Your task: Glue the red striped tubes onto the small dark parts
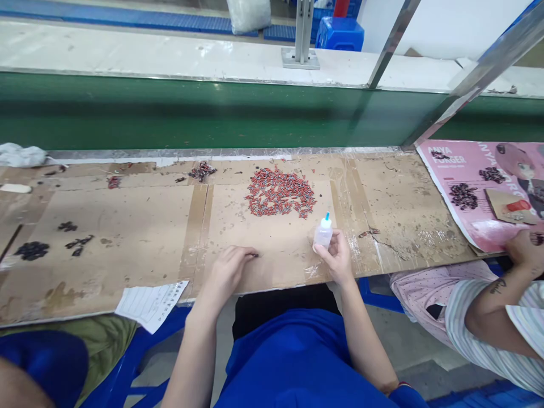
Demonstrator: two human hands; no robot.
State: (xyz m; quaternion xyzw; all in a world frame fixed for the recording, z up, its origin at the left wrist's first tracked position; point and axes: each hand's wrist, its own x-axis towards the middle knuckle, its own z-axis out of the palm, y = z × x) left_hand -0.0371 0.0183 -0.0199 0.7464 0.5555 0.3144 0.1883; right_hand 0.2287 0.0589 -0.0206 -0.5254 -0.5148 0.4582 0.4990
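Translucent bottle (pixel 323 236), blue tip upward, was in your right hand (pixel 339 256), thumb and fingers curled around it, near the pile of small red parts (pixel 280 192). Your left hand (pixel 232 266) was mostly closed, fingertips pinching a small dark piece (pixel 255 255) at the cardboard (pixel 161 226); whether they touched, I couldn't tell.

Tiny dark piece (pixel 255 255) at fingertips of left hand (pixel 232 267): too small to identify. White crumpled cloth (pixel 21 155) cut by left edge; pink printed sheet (pixel 480 212) by right.
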